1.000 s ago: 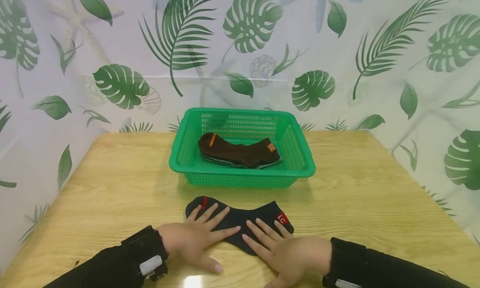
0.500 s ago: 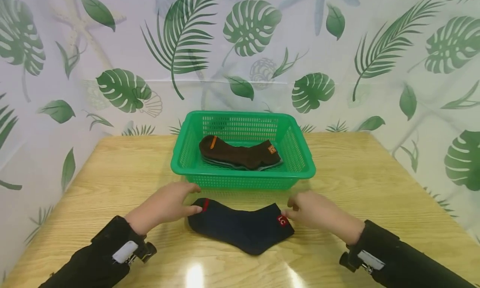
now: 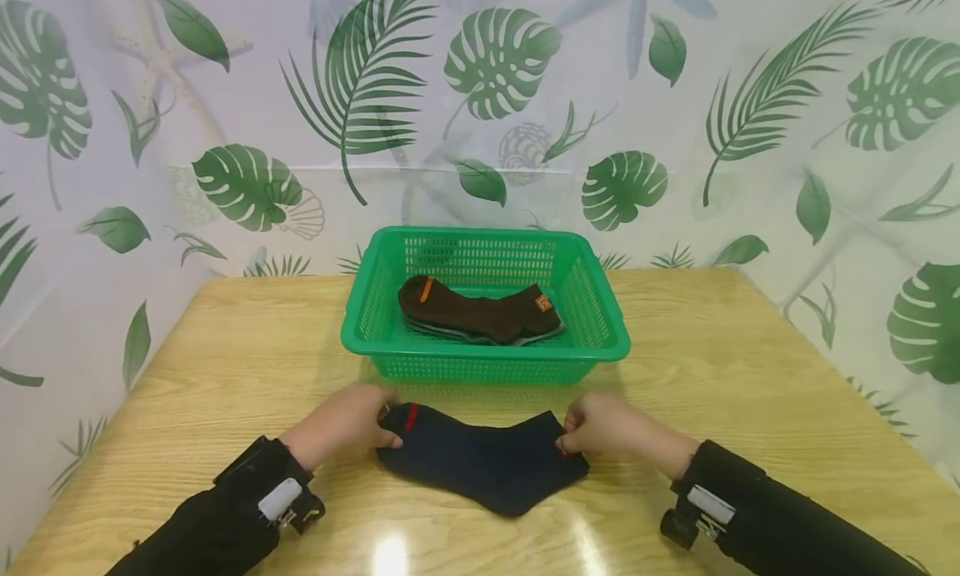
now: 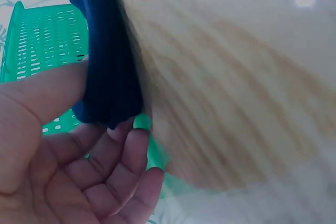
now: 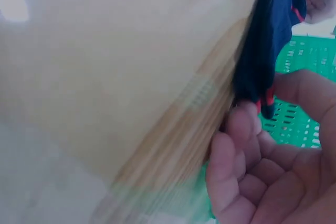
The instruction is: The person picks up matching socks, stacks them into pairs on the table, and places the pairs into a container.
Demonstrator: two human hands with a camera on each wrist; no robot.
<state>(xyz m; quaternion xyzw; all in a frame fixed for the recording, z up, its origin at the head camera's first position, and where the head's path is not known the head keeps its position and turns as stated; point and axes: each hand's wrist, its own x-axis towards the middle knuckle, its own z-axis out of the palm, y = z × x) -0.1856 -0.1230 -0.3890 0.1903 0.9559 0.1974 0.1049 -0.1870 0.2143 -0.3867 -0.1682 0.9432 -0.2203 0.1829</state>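
A dark navy sock with a red toe stripe lies flat on the table, toe to the left and cuff to the right. My left hand pinches its toe end, thumb on top and fingers beneath, as the left wrist view shows on the sock. At the cuff my right hand pinches the edge over the red label, most of which is hidden. In the right wrist view the thumb and curled fingers close on the sock's cuff.
Just beyond the sock stands a green plastic basket. Inside lies a brown sock with an orange stripe and label, on top of greyish ones. A leaf-print cloth hangs behind the wooden table.
Both hands first lay spread flat on the sock. They lifted off and moved outward to its two ends, and now each pinches an end. The sock has hardly moved.
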